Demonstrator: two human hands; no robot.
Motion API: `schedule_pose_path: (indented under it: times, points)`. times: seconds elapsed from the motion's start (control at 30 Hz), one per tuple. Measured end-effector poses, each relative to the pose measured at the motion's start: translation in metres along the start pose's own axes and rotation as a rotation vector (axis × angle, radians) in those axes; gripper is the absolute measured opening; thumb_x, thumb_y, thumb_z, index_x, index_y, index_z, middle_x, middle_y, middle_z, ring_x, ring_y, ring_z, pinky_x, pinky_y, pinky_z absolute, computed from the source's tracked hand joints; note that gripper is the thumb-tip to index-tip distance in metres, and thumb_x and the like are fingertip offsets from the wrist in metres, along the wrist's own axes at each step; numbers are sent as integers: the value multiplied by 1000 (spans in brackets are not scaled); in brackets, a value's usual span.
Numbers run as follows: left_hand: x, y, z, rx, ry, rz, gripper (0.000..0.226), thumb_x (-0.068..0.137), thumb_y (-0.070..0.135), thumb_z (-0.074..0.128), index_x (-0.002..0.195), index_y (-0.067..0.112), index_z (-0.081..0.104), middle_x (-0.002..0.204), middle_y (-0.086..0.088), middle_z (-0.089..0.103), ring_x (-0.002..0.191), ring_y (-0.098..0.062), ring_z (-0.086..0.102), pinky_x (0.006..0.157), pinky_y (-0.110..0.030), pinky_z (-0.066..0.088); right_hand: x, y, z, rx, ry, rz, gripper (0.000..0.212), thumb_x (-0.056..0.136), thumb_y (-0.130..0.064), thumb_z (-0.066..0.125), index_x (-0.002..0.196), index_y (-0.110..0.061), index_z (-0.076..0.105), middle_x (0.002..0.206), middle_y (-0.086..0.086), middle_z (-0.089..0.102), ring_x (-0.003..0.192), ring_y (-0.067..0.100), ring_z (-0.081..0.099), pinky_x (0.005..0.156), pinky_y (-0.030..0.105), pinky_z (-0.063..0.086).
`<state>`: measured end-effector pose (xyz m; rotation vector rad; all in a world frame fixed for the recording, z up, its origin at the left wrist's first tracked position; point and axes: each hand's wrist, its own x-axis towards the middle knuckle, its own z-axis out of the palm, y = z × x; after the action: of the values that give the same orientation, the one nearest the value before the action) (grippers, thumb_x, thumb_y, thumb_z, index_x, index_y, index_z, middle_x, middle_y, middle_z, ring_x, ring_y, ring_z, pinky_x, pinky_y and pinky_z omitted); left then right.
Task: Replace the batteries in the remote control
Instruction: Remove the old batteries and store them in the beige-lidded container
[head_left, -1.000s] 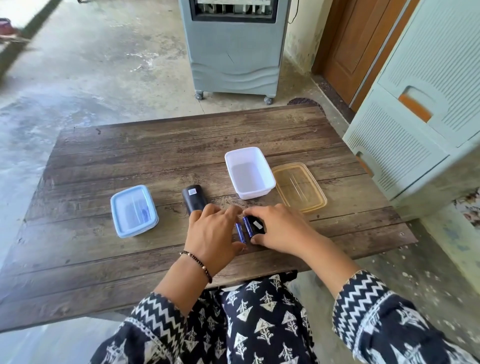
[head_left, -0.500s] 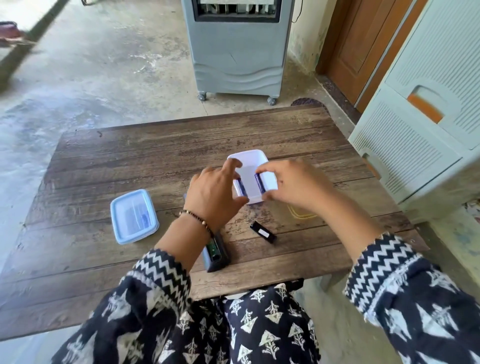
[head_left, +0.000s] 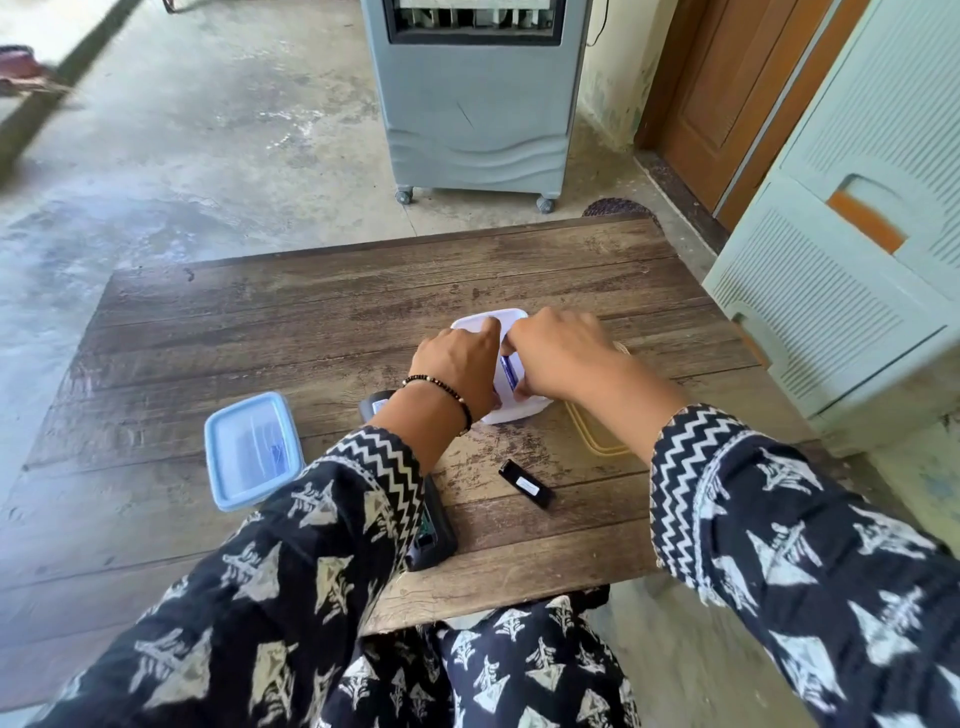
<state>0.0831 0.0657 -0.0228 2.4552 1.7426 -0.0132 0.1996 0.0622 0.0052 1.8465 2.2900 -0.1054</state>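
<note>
Over the white rectangular plastic tub (head_left: 511, 413) at mid-table: left hand (head_left: 457, 370) and right hand (head_left: 558, 353), knuckles up, close together. Right hand pinches a blue cylindrical battery (head_left: 508, 370) above the tub; left hand's grip cannot be told. Black remote control (head_left: 434, 535), compartment open, lies nearer the person under the left sleeve. Black battery cover (head_left: 526, 483) lies beside it on the weathered wooden table (head_left: 311, 322).
</note>
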Motion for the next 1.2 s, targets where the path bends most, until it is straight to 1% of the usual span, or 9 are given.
schedule_pose_path:
  times: [0.27,0.47,0.63,0.73,0.83,0.93,1.07,1.13,1.2]
  points:
    - [-5,2,-4,-37,-14,12,56,79,32,67,123,12,39,104,-15,65,97,-34,60,66,-35,39,-7,-3,3,72,-2,-15,37,85,-23,63,122,-23,57,116,12,61,108,30,57,75,30,38]
    - [-22,-7,-13,-416,229,-138,41,84,12,56,124,12,47,121,-13,59,106,-31,57,84,-35,44,-52,30,4,436,439,274,32,85,-26,65,116,-19,63,102,5,71,90,24,65,68,26,45]
    - [-41,-8,0,-631,155,-367,53,82,22,62,130,8,44,130,-12,51,118,-27,49,96,-32,38,-65,27,44,352,-30,483,77,73,-60,64,129,-10,46,144,23,34,133,42,29,104,51,34]
    - [-46,-7,6,-703,82,-411,52,83,25,63,128,6,45,124,-8,56,110,-23,53,84,-27,39,-63,22,50,385,-103,543,86,68,-59,70,132,-9,43,151,26,16,137,44,19,110,52,27]
    - [-47,-6,7,-791,63,-435,48,84,23,61,127,7,46,118,-5,59,92,-17,55,73,-26,41,-64,21,49,384,-78,535,69,72,-49,72,124,-9,50,139,24,42,126,41,39,98,48,43]
    - [-46,-5,8,-913,44,-466,45,83,18,60,125,7,48,116,-5,59,88,-21,64,70,-31,52,-74,21,45,368,13,439,34,84,-28,62,109,-5,57,101,15,63,93,31,58,72,39,53]
    - [-44,-4,9,-1062,-15,-504,37,79,8,56,116,7,52,87,-7,69,80,-26,70,74,-46,59,-89,23,32,268,156,411,30,92,-6,47,122,-1,47,77,11,57,57,19,50,43,27,40]
    - [-44,-4,9,-1081,-35,-513,34,79,4,55,112,7,53,72,-8,68,78,-28,71,73,-49,58,-95,24,26,236,206,387,30,93,-1,42,123,0,41,73,9,50,50,14,44,37,22,28]
    - [-45,-2,7,-1111,-60,-517,30,80,3,56,109,7,52,70,-8,67,73,-28,69,76,-50,58,-99,26,20,359,344,353,25,93,-1,42,118,0,41,78,12,55,53,16,51,38,21,34]
